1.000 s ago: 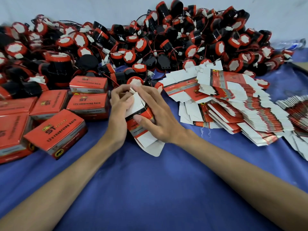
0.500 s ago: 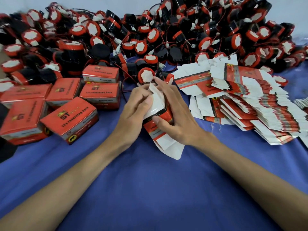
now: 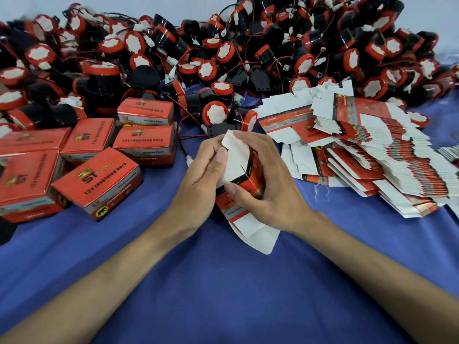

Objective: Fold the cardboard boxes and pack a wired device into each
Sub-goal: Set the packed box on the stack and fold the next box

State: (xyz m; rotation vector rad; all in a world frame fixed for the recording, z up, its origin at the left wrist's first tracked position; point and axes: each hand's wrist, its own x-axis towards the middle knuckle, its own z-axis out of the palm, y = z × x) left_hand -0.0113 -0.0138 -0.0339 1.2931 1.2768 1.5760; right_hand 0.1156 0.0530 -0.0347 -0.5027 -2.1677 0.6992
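The tabletop [image 3: 223, 294] is showing plain deep blue. The folded boxes [image 3: 99, 184] are showing red with black lettering and a grey band. The devices [image 3: 216, 112] are showing black bodies, red rims, white faces and red-and-black wires [image 3: 191, 137]. The flat box blanks [image 3: 372, 150] and the half-folded box [image 3: 236, 165] are showing red and white.

- This is a packing bench in a small workshop or stockroom.
- A big heap of identical red-and-black wired devices [image 3: 223, 53] lies along the back, with the wires tangled.
- Printed flat cartons [image 3: 387, 155] fan out in stacks at the right.
- Finished boxes [image 3: 96, 187], all with the same print, sit grouped at the left.
- A blue cloth [image 3: 223, 294] covers the table, and a plain pale wall [image 3: 124, 3] stands behind.
- The left hand [image 3: 201, 180] and right hand [image 3: 270, 189] grip one half-folded carton [image 3: 248, 175], so the work is done by hand.
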